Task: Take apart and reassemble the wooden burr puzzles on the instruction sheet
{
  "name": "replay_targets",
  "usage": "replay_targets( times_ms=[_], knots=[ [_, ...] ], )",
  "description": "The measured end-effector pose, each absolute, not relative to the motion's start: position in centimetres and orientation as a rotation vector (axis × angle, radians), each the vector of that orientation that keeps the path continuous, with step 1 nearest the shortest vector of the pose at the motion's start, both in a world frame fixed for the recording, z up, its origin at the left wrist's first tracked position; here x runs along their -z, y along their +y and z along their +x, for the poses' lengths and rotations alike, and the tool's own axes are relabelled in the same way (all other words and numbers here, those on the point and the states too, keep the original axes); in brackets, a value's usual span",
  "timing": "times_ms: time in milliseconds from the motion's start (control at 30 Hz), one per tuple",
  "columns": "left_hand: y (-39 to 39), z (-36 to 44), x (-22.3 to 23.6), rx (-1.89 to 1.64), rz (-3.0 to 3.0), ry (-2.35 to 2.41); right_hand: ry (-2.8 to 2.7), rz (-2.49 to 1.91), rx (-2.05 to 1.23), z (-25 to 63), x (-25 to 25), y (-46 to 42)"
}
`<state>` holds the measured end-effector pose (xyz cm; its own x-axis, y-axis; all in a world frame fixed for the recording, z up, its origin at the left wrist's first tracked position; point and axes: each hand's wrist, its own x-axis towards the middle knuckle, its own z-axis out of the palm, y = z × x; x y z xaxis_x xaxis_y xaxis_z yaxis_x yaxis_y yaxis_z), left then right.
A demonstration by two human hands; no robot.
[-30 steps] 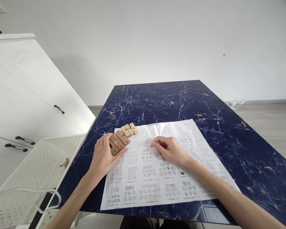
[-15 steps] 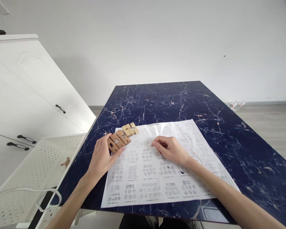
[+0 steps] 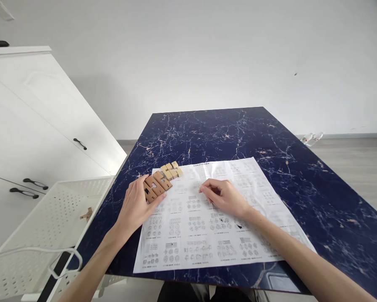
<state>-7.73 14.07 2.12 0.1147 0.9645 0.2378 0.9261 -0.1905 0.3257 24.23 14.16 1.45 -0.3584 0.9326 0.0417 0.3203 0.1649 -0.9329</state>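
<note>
My left hand (image 3: 134,202) spans the near end of a row of brown notched wooden puzzle pieces (image 3: 158,184), marked with black numbers. Its fingers are at the row's left end and its thumb lies along the lower ends. Paler wooden puzzle pieces (image 3: 171,170) continue the row away from me. Under them is a large white printed sheet (image 3: 188,235) with small diagrams and captions. My right hand (image 3: 224,197) rests on the middle of the sheet, fingers curled in loosely, with no object visible in it; the inside of the palm is shadowed.
The sheet lies at the near part of a dark blue marbled table (image 3: 201,134). To the left are a white cabinet (image 3: 43,126) and a white perforated basket (image 3: 27,235) with a small wooden piece (image 3: 87,214) inside. A white cable (image 3: 34,250) crosses the basket.
My left hand and the brown pieces beside it have shifted very slightly to the right. The right hand and the sheet look the same.
</note>
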Motion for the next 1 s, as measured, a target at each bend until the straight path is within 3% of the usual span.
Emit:
replay_targets(
  times_ms=[500, 667, 800, 1000],
  knots=[
    [11.7, -9.1, -4.1, -0.471, 2.140, 2.030, -1.792, -1.185, -1.198, 24.2, -1.3, 14.1],
    [11.9, -7.6, -5.1, -0.641, 2.206, 1.950, -1.792, -1.180, -1.196, 24.2, -1.3, 14.2],
    [13.9, -6.1, -4.2, -0.760, 2.311, 1.865, -1.796, -1.186, -1.183, 24.2, -1.3, 14.1],
    [16.2, -5.3, -2.5, -0.667, 2.366, 1.867, -1.803, -1.195, -1.167, 24.2, -1.4, 14.1]
  ],
)
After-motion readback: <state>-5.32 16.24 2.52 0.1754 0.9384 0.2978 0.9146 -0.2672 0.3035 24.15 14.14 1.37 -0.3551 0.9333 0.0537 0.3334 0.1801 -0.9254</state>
